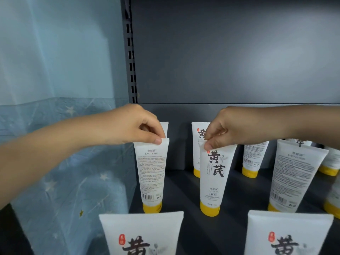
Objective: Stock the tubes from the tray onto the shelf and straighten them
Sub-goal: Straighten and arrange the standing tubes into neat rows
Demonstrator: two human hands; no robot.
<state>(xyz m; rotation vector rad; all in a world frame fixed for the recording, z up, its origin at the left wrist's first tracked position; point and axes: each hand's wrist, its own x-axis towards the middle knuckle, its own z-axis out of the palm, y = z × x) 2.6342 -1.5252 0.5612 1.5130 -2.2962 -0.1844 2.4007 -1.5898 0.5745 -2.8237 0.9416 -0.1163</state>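
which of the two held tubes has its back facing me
The left hand's tube: fine print and a barcode face out, while the right hand's tube shows big black characters.

"LAO LI SHI" is printed near the top of the back-facing tube [151, 173] at seven o'clock, with a barcode [148, 197] lower down. 黄芪 is written large on the front-facing tube [213, 181] at five o'clock, with "LAO LI SHI" below.

Dark shelf [184, 196] under upright tubes [212, 177]
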